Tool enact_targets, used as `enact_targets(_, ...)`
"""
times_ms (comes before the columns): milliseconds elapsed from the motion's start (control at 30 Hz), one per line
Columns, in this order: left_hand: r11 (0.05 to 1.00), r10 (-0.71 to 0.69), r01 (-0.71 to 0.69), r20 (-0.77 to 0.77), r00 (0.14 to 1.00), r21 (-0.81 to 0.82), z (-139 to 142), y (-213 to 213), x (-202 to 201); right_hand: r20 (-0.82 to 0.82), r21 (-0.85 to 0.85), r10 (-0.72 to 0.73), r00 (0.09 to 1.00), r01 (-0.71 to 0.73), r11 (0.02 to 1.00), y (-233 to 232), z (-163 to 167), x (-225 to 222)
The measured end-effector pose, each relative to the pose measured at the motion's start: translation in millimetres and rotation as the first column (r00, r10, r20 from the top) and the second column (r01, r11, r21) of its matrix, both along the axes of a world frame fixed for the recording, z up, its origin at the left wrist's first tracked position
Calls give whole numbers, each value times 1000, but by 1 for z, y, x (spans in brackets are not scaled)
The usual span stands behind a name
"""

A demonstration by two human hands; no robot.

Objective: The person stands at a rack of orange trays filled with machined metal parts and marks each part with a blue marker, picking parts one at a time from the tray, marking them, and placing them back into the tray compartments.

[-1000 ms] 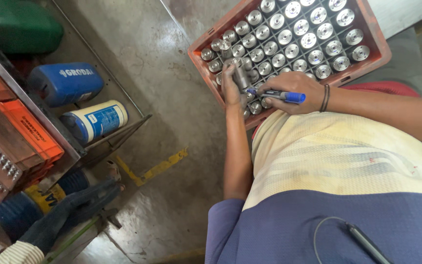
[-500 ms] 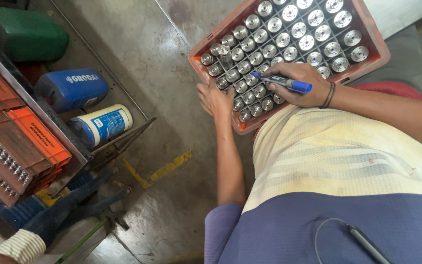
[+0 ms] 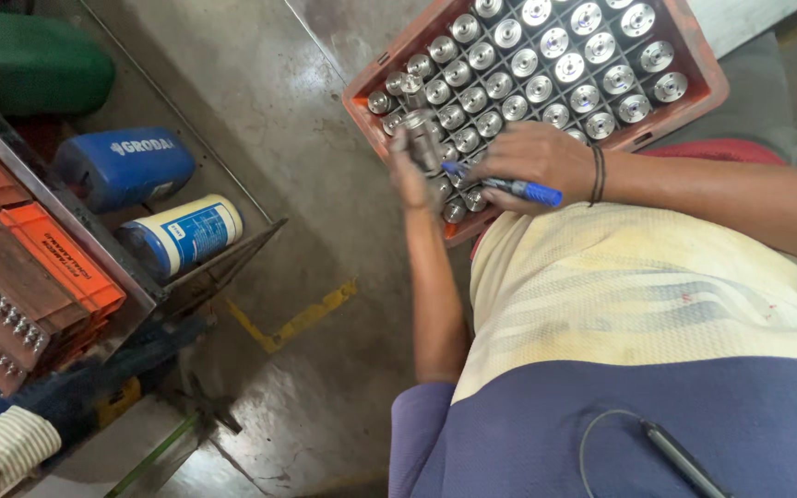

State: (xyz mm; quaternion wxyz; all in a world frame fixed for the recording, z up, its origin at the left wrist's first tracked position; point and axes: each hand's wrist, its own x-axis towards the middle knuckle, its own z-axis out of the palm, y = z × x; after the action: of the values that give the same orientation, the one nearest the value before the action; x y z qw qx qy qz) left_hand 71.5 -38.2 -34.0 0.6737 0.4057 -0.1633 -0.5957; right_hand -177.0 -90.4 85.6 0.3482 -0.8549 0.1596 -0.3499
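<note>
The left hand point(image 3: 410, 166) is gripping one metal cylinder point(image 3: 424, 138) lifted just above the near-left corner of the orange crate point(image 3: 707, 78). The right hand point(image 3: 532, 161) is pinching a blue marker point(image 3: 509, 187), its tip lying toward that cylinder. The crate is looking almost full of upright cylinders; whether any are already marked, I cannot tell, so most seem left.

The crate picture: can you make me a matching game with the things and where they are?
Things:
1. blue marker
2. metal cylinder
3. orange crate
4. white and blue can

Places:
a. lying on its side on the floor by the rack
b. in the left hand
c. holding rows of metal parts
d. in the right hand

Pairs: 1-d, 2-b, 3-c, 4-a
</note>
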Motion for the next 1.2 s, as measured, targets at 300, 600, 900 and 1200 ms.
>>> enact_targets(300, 949, 182, -202, 102, 978, 244, 9, -15, -42, 42, 199, -144, 989, 133, 971, 7, -1, -6)
enact_targets(600, 981, 80, -88, 51, 995, 173, 1, -5, -32, -22, 262, -27, 999, 32, 964, 9, -8, -4)
enact_targets(900, 890, -433, -253, 877, -210, 379, 38, 8, 11, -33, 307, -170, 985, 172, 936, 4, -8, -13)
enact_targets(1200, 1000, -11, -21, 979, -204, 7, 71, -61, 16, -61, 347, -218, 974, 225, 911, 1, -1, -17)
